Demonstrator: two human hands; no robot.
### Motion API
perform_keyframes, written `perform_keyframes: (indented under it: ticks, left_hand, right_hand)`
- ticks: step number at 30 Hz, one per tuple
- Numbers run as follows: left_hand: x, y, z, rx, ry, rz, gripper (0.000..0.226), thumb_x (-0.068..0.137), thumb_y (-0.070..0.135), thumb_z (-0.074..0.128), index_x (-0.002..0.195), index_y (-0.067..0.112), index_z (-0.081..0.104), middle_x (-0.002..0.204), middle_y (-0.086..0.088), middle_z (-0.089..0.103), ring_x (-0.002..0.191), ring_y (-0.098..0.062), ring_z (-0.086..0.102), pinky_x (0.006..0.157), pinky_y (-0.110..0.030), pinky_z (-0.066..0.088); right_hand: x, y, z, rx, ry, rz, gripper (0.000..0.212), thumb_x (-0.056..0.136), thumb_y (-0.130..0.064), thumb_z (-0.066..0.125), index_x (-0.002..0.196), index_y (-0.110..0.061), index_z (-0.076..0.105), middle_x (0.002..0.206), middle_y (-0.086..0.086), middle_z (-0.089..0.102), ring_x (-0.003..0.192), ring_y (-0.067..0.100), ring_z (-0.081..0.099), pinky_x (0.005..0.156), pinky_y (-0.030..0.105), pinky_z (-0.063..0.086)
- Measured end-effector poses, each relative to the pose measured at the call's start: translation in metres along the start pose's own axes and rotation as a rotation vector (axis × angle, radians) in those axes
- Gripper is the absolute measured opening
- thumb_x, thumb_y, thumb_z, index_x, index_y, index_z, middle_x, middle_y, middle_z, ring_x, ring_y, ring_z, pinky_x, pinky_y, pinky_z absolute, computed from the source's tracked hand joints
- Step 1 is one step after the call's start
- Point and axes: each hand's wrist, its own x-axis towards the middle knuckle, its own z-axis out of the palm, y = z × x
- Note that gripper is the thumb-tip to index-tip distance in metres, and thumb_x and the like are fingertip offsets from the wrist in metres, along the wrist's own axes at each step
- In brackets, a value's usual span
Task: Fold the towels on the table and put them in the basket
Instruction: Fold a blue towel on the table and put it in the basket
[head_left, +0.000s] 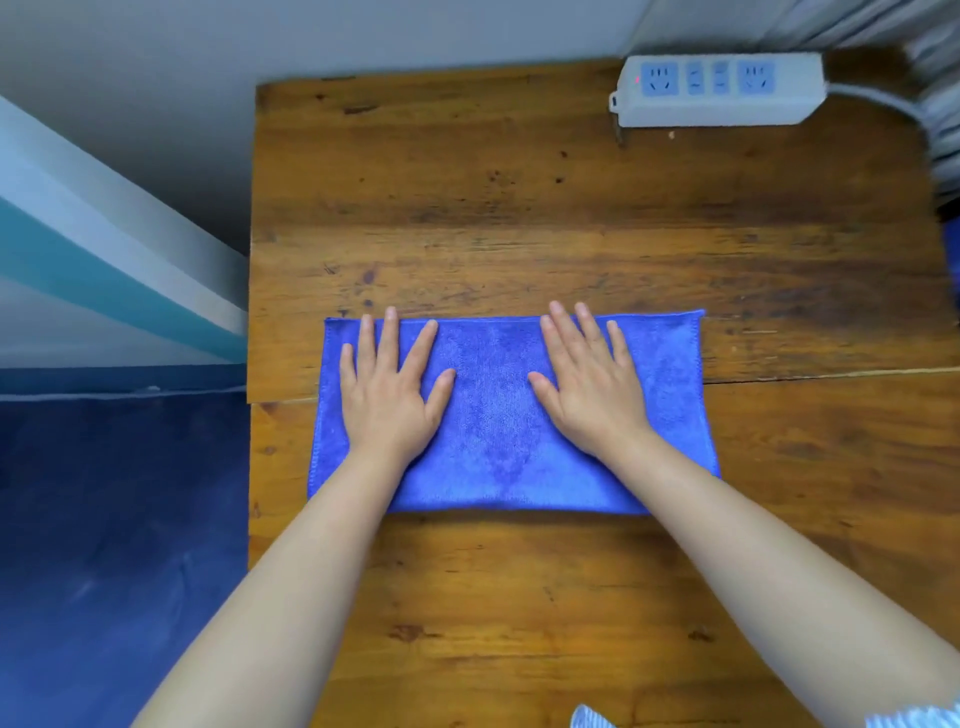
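Note:
A blue towel lies flat on the wooden table as a wide folded rectangle, near the table's middle. My left hand rests flat on the towel's left half, fingers spread and straight. On the right half my right hand lies flat too, fingers straight and pointing away from me. No basket is in view.
A white power strip with its cable lies at the table's far right corner. The table's left edge borders a blue floor and a striped wall. A bit of striped cloth shows at the bottom edge.

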Motion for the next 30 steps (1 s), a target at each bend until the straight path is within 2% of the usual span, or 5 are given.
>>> perform_keyframes:
  ticks: [5,13,21,25,30]
  left_hand:
    - [-0.005,-0.015,-0.005,-0.021,0.007,-0.111,0.072,0.084,0.065,0.024,0.147,0.028,0.022,0.158,-0.008,0.005,0.146,-0.028,0.000,0.117,-0.045,0.002]
    - [-0.022,-0.008,-0.017,0.006,-0.031,-0.166,0.076,0.095,0.045,0.036,0.148,0.002,0.003,0.157,-0.015,-0.006,0.146,-0.026,-0.009,0.117,-0.043,-0.004]
    - [-0.086,0.024,0.015,-0.077,-0.015,-0.105,0.069,0.093,0.040,0.026,0.146,-0.003,0.014,0.155,-0.019,0.006,0.146,-0.032,0.002,0.118,-0.045,0.004]
    - [-0.085,0.011,0.023,-0.018,-0.021,-0.112,0.089,0.076,0.057,0.006,0.148,0.005,0.011,0.157,-0.015,0.003,0.146,-0.029,-0.001,0.117,-0.046,0.000]
    - [-0.087,-0.006,0.017,-0.038,-0.020,-0.181,0.087,0.076,0.059,0.021,0.149,0.014,0.009,0.157,-0.014,-0.003,0.145,-0.031,-0.008,0.117,-0.044,-0.004]
  right_hand:
    - [-0.021,0.057,-0.010,0.073,-0.068,0.214,0.077,0.083,-0.056,0.008,0.147,-0.011,0.007,0.157,0.003,0.002,0.145,0.021,-0.002,0.116,0.037,-0.003]
    - [-0.051,0.047,-0.030,0.262,0.008,0.517,0.064,0.097,-0.027,0.032,0.145,-0.001,-0.001,0.156,0.013,-0.007,0.144,0.025,-0.009,0.117,0.041,-0.003]
    - [-0.082,-0.067,0.010,0.275,-0.075,0.161,0.057,0.095,-0.028,0.028,0.145,-0.006,0.014,0.156,0.010,0.003,0.145,0.026,-0.001,0.116,0.042,-0.006]
    - [-0.089,-0.061,0.022,0.160,-0.070,0.214,0.058,0.082,-0.041,0.031,0.127,-0.012,0.054,0.138,0.007,0.050,0.127,0.027,0.047,0.102,0.050,0.037]
    - [-0.115,-0.013,0.030,0.189,-0.017,0.278,0.085,0.071,-0.053,0.001,0.145,-0.016,0.017,0.156,0.003,0.010,0.145,0.024,0.006,0.112,0.035,-0.007]
